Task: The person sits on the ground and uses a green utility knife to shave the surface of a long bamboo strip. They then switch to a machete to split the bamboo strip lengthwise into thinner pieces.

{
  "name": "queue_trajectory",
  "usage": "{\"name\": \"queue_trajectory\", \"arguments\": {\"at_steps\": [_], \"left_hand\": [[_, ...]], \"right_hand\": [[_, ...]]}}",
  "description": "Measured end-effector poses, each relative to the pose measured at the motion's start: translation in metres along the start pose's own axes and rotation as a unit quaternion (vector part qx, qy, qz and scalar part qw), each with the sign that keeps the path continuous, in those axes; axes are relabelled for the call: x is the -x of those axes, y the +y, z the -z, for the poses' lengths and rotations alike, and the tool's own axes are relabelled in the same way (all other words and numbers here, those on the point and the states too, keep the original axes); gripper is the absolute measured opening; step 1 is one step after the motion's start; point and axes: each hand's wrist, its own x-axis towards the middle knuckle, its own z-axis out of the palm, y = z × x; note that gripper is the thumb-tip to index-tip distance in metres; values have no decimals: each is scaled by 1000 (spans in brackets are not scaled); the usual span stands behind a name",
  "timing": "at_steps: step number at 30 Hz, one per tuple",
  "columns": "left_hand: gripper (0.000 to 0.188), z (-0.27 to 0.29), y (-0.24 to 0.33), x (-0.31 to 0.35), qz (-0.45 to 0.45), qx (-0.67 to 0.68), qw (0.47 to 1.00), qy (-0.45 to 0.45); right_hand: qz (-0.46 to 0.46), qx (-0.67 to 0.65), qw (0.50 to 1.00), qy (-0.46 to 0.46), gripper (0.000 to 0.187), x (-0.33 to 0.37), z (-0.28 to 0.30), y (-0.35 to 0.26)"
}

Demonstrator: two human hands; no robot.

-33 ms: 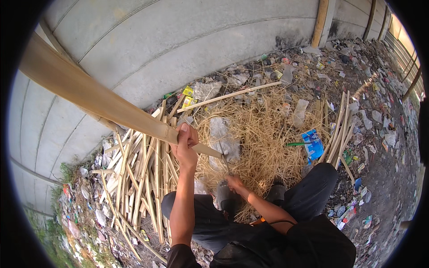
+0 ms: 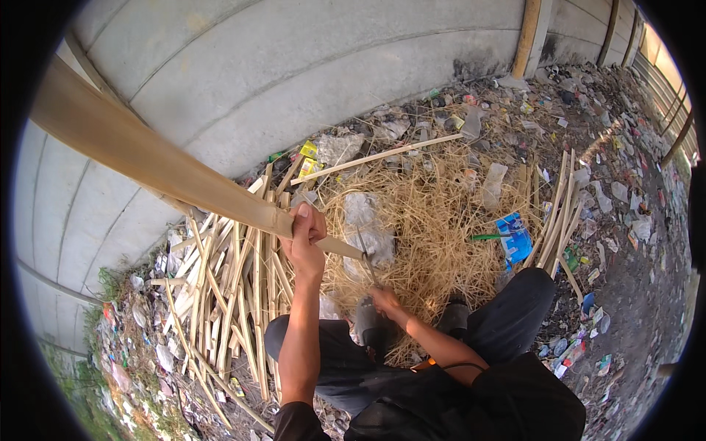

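A long split bamboo strip [image 2: 169,158] slants from the upper left down to the middle. My left hand [image 2: 307,231] is closed around it near its lower end. At that end a thin dark blade meets the bamboo; it belongs to a knife [image 2: 369,266] whose handle my right hand [image 2: 386,300] grips. The handle is mostly hidden in my fingers. Just beyond the strip's tip lies a pale grey stone block [image 2: 371,213], partly covered by straw-like shavings [image 2: 434,228].
Many cut bamboo strips [image 2: 235,294] are heaped on my left. One strip [image 2: 382,157] lies across the far side, and several more [image 2: 560,213] rest at the right near a blue wrapper [image 2: 515,239]. Litter covers the ground along a grey concrete wall [image 2: 294,73].
The knife blade and the strip's lower end have shifted very slightly left. Both hands keep their grip in almost the same place.
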Motion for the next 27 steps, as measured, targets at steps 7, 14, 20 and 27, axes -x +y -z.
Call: {"name": "queue_trajectory", "arguments": {"at_steps": [7,14,20,27], "left_hand": [[49,-3,-2,-8,-22,-4,999,39],[48,-2,0,-3,-14,10,1000,13],[45,10,4,-11,14,-12,1000,21],[40,42,40,-24,-25,36,997,57]], "right_hand": [[144,21,987,63,40,-26,-14,26],[157,2,987,40,38,-16,-17,29],[-36,23,999,33,45,-19,9,42],[91,-43,995,28,35,14,49,-2]]}}
